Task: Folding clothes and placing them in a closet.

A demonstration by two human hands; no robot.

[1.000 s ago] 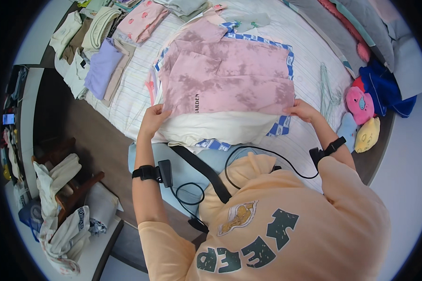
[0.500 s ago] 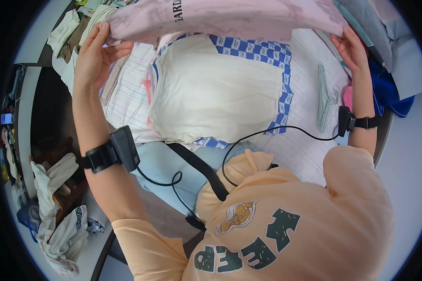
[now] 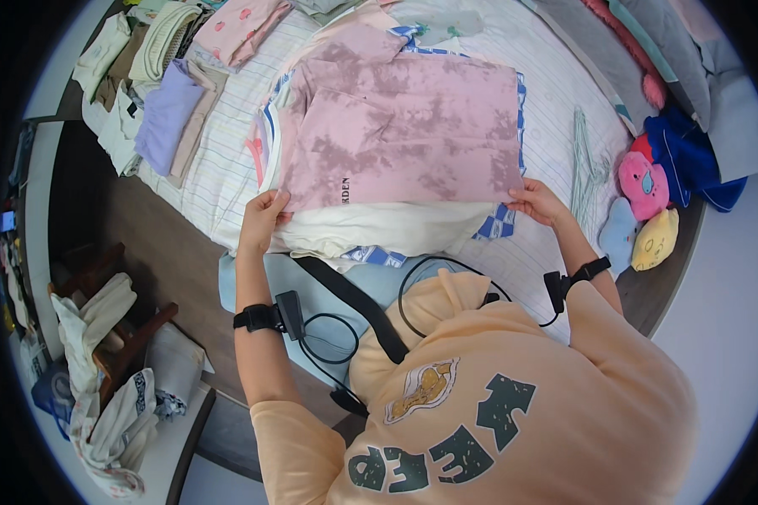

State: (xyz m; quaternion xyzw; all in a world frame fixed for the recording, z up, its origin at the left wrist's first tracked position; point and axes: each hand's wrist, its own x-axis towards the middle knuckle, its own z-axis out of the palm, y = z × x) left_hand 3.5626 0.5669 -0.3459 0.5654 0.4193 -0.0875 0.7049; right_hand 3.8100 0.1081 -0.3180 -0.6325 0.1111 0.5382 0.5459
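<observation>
A pink tie-dye shirt [image 3: 429,126] lies spread over a pile of garments on the bed in front of me. My left hand [image 3: 265,210] pinches its near left corner. At the near right corner, my right hand [image 3: 537,202] grips the same shirt between thumb and fingers. Below the shirt's near edge a white garment [image 3: 396,225] shows, and under that a blue-and-white checked cloth [image 3: 495,222] peeks out at the right. The pink shirt hides most of both.
Folded clothes, among them a purple garment [image 3: 170,114] and a pink one [image 3: 242,29], lie at the far left. Plush toys [image 3: 644,189] sit at the right bed edge, near a bundle of pale green cords [image 3: 581,160]. A chair draped with clothes [image 3: 101,337] stands at lower left.
Both hands have come down toward me and closer together with the pink shirt. It was held up at the far side and now lies over the white garment.
</observation>
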